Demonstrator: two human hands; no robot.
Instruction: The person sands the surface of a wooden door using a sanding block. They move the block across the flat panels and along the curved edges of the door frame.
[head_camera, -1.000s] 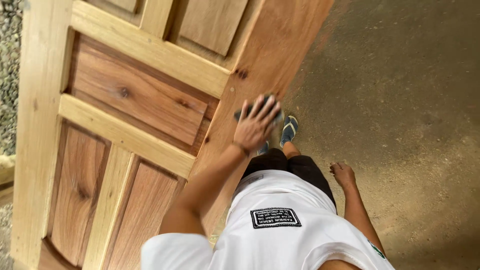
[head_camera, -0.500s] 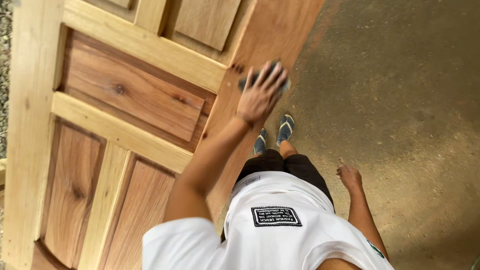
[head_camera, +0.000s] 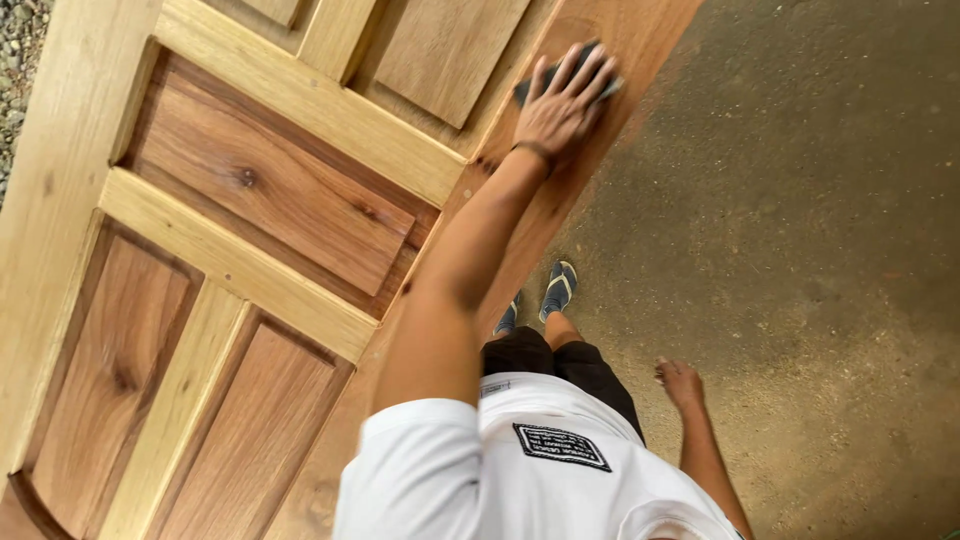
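Sanding pad (head_camera: 540, 82) lies flat under the left hand (head_camera: 558, 100), fingers spread, pressed on the wooden door (head_camera: 250, 190) near its floor-side edge. Reaching so far, it might slip off. Right hand (head_camera: 682, 382) hangs loose, empty.

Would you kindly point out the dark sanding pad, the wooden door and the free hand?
dark sanding pad (head_camera: 533, 85), head view, exposed left corner.
wooden door (head_camera: 270, 195), head view, centre panel.
right hand (head_camera: 680, 382), head view, back.
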